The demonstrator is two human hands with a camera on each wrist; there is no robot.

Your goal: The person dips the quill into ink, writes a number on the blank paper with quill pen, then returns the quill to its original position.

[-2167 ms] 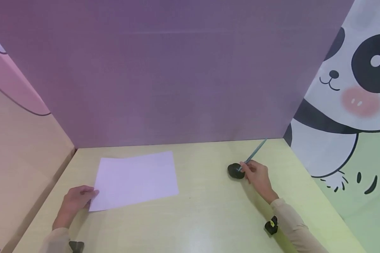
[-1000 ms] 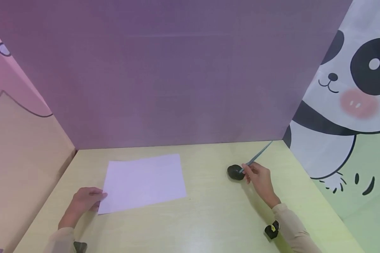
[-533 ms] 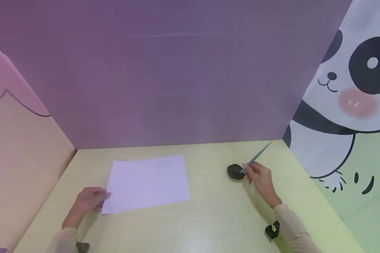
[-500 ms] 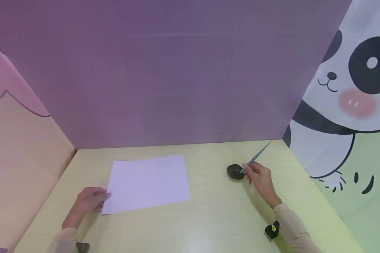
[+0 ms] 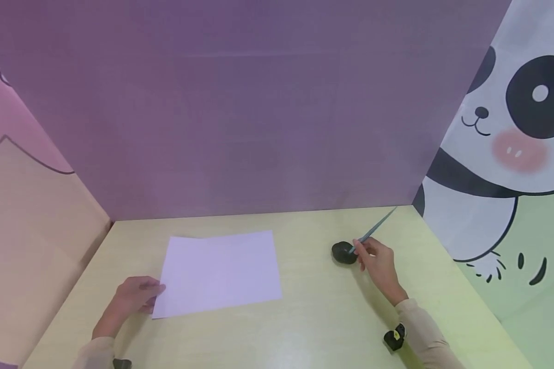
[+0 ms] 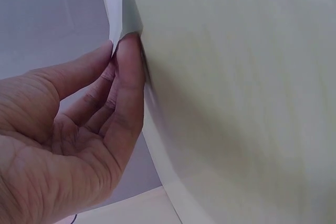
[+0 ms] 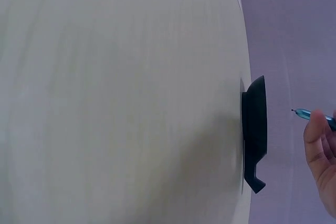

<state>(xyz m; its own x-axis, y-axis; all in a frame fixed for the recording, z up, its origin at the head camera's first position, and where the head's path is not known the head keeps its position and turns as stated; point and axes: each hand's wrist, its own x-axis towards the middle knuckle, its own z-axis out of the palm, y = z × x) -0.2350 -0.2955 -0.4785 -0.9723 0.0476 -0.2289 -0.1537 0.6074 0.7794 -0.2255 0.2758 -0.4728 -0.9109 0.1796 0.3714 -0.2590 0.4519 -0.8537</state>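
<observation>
In the head view my left hand (image 5: 131,301) pinches the left edge of a white sheet of paper (image 5: 221,277) that lies on the table. The left wrist view shows the paper's edge (image 6: 118,11) between thumb and forefinger, bent up a little off the tabletop. My right hand (image 5: 379,264) holds a slim teal pen (image 5: 376,226), its tapered end slanting up and away. In the right wrist view the fine dark tip of the pen (image 7: 302,113) is above and apart from a low black stand (image 7: 255,119), with a short angled piece at one end.
The pale wooden table (image 5: 277,343) ends at a purple wall (image 5: 258,128) behind. A panda mural (image 5: 526,123) covers the right side, and a beige and pink wall (image 5: 23,230) rises at the left. Small dark devices (image 5: 394,339) are on both wrists.
My left hand and the paper have shifted right across the table, nearer the middle. The right hand stays by the black stand with the pen, almost still.
</observation>
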